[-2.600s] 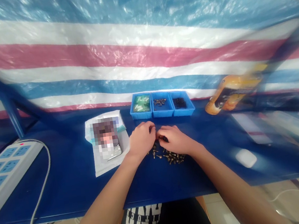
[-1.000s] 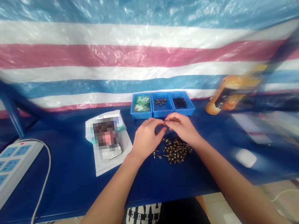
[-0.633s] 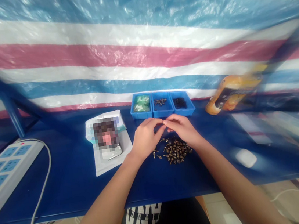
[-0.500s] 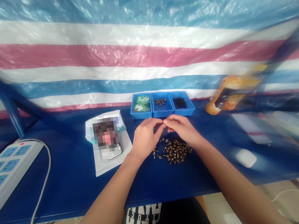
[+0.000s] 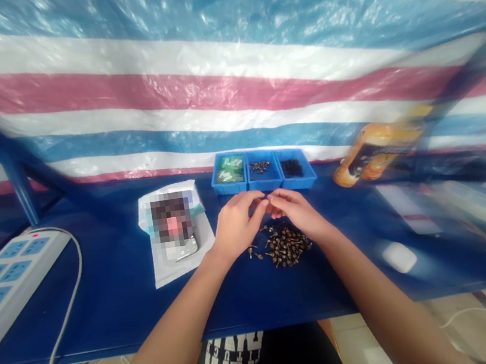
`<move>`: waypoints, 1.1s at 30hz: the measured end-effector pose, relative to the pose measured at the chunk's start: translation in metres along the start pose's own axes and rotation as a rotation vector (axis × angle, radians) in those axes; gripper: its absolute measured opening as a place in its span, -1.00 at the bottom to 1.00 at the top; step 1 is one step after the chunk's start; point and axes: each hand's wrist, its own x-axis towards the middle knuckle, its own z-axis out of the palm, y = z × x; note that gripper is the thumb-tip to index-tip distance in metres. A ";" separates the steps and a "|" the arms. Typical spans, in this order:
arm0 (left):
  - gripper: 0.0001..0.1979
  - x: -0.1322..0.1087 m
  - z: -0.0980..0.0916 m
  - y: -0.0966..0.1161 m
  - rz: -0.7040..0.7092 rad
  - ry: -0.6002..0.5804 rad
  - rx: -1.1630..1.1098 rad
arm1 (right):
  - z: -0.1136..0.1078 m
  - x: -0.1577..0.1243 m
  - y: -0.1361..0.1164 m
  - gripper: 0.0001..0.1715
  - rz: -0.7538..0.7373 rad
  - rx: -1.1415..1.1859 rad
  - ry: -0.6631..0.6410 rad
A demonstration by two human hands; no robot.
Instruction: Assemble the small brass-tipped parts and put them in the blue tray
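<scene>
My left hand [image 5: 240,218] and my right hand [image 5: 293,210] meet fingertip to fingertip over the blue table, just in front of the bins. Both are closed in a pinch; whatever sits between the fingers is too small and hidden to name. Below them lies a pile of small brass-coloured metal parts [image 5: 289,246], with a few loose ones at its left. Behind the hands, the middle blue bin [image 5: 265,179] holds a few small metal pieces. Small black parts [image 5: 292,168] fill part of the right bin, and the left bin contains a green and white packet [image 5: 229,169].
At the left lies a white power strip [image 5: 15,268] with a cable. White paper packaging [image 5: 169,270] is left of the hands. On the right are an orange bottle [image 5: 357,157], a white rounded case [image 5: 399,257] and blurred flat items. A striped sheet [image 5: 212,90] hangs behind.
Both hands stay in nearly the same place. The fingertips have shifted slightly, and the right fingers look a little more spread. The pile and bins look unchanged.
</scene>
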 end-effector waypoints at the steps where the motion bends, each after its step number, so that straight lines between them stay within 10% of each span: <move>1: -0.79 0.000 0.000 0.000 -0.010 0.007 0.000 | 0.000 0.000 0.000 -0.64 0.013 0.007 0.012; 14: -0.81 0.001 -0.001 -0.001 -0.080 0.012 -0.012 | -0.007 0.007 0.003 -0.59 -0.134 0.302 0.477; 24: -0.83 0.000 0.001 -0.003 -0.069 -0.003 0.020 | -0.010 0.001 -0.002 -0.50 -0.048 -0.077 0.343; 33: -0.85 0.001 -0.001 -0.005 -0.161 0.041 0.090 | -0.016 -0.009 0.001 -0.65 -0.204 -0.881 -0.219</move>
